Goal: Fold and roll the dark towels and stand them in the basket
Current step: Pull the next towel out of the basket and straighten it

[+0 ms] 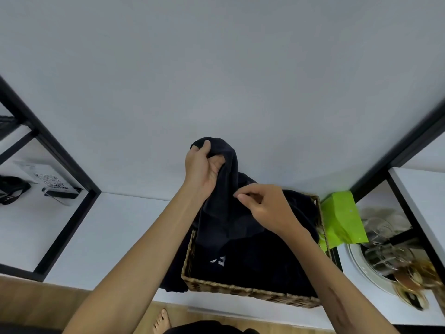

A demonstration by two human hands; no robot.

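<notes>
A woven wicker basket (pixel 243 290) stands on a white shelf, filled with dark towels (pixel 260 266); one bears a small white mark. Above the basket hangs a dark towel (pixel 224 210), lifted by its top end. My left hand (pixel 201 171) is clenched on that top end, near the wall. My right hand (pixel 263 206) pinches the same towel lower down, at its right edge, just over the basket's back. Part of the dark cloth spills over the basket's left side.
A green paper bag (pixel 342 218) leans right of the basket. Glassware on a white plate (pixel 390 259) sits further right. Black shelf frames (pixel 60 160) flank the space; a QR-code stand (pixel 51 183) is at left. A bare foot (pixel 161 321) shows on the wooden floor.
</notes>
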